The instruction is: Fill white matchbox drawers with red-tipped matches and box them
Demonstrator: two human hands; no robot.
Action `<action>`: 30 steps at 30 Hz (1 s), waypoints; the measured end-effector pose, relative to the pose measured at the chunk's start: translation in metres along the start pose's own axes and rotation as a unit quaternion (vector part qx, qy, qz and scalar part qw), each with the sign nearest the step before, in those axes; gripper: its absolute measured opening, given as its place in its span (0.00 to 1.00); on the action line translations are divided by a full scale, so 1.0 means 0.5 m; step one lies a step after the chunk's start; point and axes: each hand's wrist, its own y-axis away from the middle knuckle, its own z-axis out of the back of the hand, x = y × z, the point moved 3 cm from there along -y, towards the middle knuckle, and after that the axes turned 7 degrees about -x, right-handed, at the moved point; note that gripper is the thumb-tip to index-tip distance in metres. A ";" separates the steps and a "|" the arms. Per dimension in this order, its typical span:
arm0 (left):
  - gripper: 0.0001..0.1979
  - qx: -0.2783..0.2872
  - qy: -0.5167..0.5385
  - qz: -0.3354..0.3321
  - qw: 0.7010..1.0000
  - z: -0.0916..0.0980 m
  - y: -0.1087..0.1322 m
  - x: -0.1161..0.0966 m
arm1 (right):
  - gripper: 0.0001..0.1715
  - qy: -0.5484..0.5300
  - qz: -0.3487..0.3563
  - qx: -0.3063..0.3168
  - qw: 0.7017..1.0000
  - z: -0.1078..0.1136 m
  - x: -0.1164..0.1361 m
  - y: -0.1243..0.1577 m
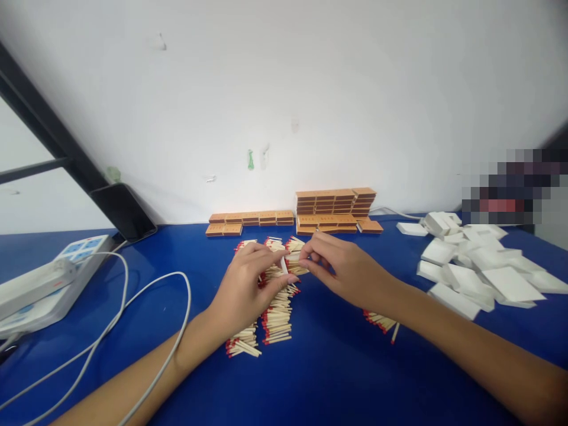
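Observation:
A small white matchbox tray [284, 265] is held on edge between the thumb and fingers of my left hand [246, 284]. Just right of it, my right hand [332, 260] is closed in a pinch, its fingertips close to the tray; whatever they hold, if anything, I cannot make out. Under and around both hands lie rows of red-tipped matches [277, 316] on the blue table, partly hidden by my left hand. A smaller group of matches [380, 321] shows beneath my right forearm.
Orange matchboxes [335, 204] are stacked against the wall, with a lower row [251, 219] to their left. A heap of white trays [470, 260] lies at right. At left are a power strip [84, 260], a loose white cable [189, 296] across my left forearm, and a black stand [124, 210].

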 end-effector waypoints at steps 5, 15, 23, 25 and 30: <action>0.18 0.006 -0.001 0.030 1.000 -0.003 0.002 0.006 | 0.08 0.005 0.012 -0.025 1.000 0.012 -0.002 -0.003; 0.14 -0.064 -0.051 0.099 0.992 0.011 -0.004 0.037 | 0.06 0.088 -0.077 0.120 0.986 -0.014 -0.075 0.006; 0.15 -0.042 -0.071 0.089 0.993 0.006 0.002 0.039 | 0.09 0.118 -0.073 0.150 0.979 0.001 -0.096 0.010; 0.15 -0.033 -0.083 0.082 0.993 0.004 0.003 0.039 | 0.10 0.128 -0.055 0.125 0.982 0.023 -0.101 0.006; 0.17 -0.014 -0.082 0.065 0.994 -0.002 0.004 0.032 | 0.12 0.162 0.012 0.052 0.985 0.067 -0.079 -0.003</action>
